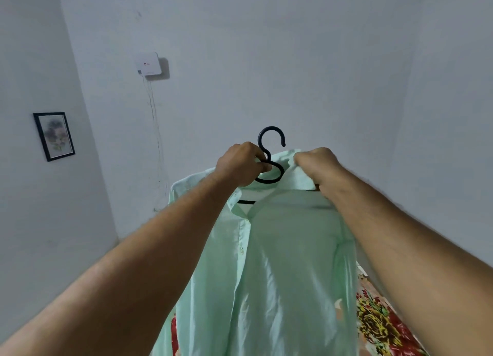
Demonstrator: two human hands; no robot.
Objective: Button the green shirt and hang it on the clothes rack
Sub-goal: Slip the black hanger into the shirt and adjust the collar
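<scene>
A pale green shirt [280, 262] hangs on a black hanger [270, 152], held up in front of me at chest height. Its front placket runs down the left side and looks closed below the collar. My left hand [240, 166] grips the neck of the hanger just under the hook, which points up and to the right. My right hand [317, 166] pinches the shirt's collar and right shoulder. No clothes rack is in view.
White walls surround me. A white box [148, 64] with cables hangs on the far wall, and a framed picture [54, 136] is on the left wall. A floral bedspread [378, 321] lies below at the right.
</scene>
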